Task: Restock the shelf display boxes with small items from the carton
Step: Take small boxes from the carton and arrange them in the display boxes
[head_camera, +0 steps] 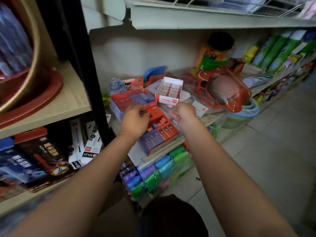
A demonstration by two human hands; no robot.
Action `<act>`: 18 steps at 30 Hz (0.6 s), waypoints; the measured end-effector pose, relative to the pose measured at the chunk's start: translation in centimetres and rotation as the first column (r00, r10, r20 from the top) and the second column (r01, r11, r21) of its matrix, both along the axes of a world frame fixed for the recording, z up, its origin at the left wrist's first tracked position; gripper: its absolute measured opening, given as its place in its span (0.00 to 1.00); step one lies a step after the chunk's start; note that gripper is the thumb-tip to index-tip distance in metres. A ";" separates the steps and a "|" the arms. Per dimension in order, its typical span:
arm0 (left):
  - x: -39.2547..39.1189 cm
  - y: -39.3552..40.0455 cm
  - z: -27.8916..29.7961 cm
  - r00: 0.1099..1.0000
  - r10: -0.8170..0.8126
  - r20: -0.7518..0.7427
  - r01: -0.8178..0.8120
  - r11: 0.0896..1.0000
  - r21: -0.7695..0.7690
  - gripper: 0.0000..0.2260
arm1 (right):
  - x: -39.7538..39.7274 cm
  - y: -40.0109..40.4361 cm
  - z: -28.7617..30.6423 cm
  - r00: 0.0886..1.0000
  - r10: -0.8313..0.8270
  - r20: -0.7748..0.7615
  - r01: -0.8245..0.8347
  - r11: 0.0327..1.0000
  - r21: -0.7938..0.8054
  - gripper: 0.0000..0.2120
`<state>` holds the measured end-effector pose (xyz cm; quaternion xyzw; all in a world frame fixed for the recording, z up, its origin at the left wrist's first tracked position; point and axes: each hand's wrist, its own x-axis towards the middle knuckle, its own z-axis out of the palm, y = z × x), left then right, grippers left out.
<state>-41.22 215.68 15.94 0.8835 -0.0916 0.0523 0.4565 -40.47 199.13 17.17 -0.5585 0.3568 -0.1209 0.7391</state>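
A red display box [159, 129] sits at the front edge of the shelf [213, 117], its near rows packed with small red and purple packets and loose pink pieces lying in its middle. The left hand [135, 120] is over the box's far left corner, fingers curled round something small and dark; what it is I cannot make out through the blur. The right hand [183, 112] is just beyond the box's right side, fingers bent, and seems to pinch a thin pale item, though I cannot tell for sure. Behind the left hand stands a second red display box [133, 100] with cartoon figures on its raised back card. Beside it, further back, a white box of erasers [170, 90] lies tilted. A red mask pack [222, 89] leans toward the shelf's right.
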 end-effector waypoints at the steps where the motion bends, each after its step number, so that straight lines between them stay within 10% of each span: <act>1: -1.2 0.6 0.3 1.000 0.006 0.024 -0.005 0.999 -0.041 0.10 | -1.4 1.5 0.6 0.998 0.064 0.014 -0.064 0.998 0.001 0.05; 7: -10.0 9.0 -3.7 0.890 -0.064 -0.451 -0.062 0.964 -0.259 0.09 | -9.4 12.1 -0.1 0.670 0.696 -0.259 -0.740 0.653 -0.159 0.10; 18: -19.5 27.6 -24.8 0.472 0.270 -0.839 -0.662 0.737 -0.135 0.14 | -15.6 29.4 -22.5 0.111 0.727 -0.677 -0.981 0.191 0.044 0.09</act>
